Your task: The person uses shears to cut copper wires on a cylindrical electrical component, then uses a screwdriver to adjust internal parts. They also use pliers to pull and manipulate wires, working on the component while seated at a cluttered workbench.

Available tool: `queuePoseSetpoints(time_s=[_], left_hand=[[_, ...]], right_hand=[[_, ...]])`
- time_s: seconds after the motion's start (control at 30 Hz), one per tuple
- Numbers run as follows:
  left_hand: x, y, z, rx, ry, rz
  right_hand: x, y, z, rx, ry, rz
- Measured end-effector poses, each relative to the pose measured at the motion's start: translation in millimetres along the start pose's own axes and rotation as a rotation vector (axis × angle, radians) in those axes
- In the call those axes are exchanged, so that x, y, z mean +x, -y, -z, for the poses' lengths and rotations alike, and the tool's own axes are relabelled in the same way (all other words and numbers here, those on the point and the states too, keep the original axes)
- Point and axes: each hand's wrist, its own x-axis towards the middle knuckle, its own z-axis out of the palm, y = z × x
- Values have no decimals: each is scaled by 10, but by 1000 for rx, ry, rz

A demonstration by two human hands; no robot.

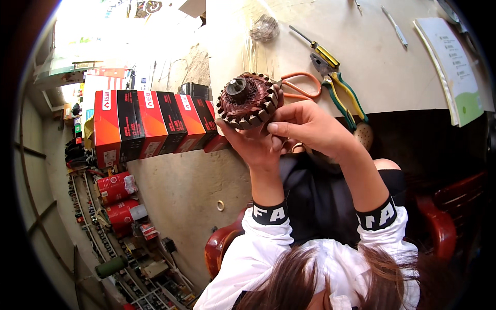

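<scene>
A round motor stator [248, 109] with dark slotted teeth, copper windings and a central hub is held up near the table's front edge. My left hand [253, 144] grips it from below, thumb at its lower left, fingers partly hidden behind it. My right hand [310, 132] is closed at the stator's lower right edge, thumb and fingers bent against it; what else lies between those fingertips is unclear. Just behind lie orange-handled scissors [305, 76], green-and-yellow pliers [345, 95] and a yellow screwdriver [325, 54].
The pale table [387, 77] holds a bagged copper coil [264, 28], a pen [393, 26] and a booklet [447, 72]. Several red-and-black boxes [129, 126] stand left. Red drums [116, 188] and clutter line the left floor. I sit on a red chair [439, 227].
</scene>
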Motion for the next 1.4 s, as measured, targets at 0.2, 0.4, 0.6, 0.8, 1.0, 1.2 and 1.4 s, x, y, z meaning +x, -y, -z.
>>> queuePoseSetpoints(time_s=[0.2, 0.4, 0.6, 0.8, 1.0, 1.2, 1.4], left_hand=[[37, 38, 35, -95, 126, -19], [5, 78, 1, -184, -15, 70], [0, 111, 12, -372, 49, 190], [0, 106, 32, -440, 202, 279], [-30, 140, 96, -417, 249, 330], [-97, 176, -29, -332, -6, 376], [-176, 211, 14, -288, 114, 454]], right_hand=[[17, -16, -33, 25, 20, 80], [55, -42, -54, 16, -62, 159], [58, -43, -57, -59, -105, 201], [52, -8, -61, -60, -183, 268], [-40, 103, -62, -61, -160, 215], [-60, 84, 23, -140, -285, 295], [-278, 302, 125, -137, -242, 295]])
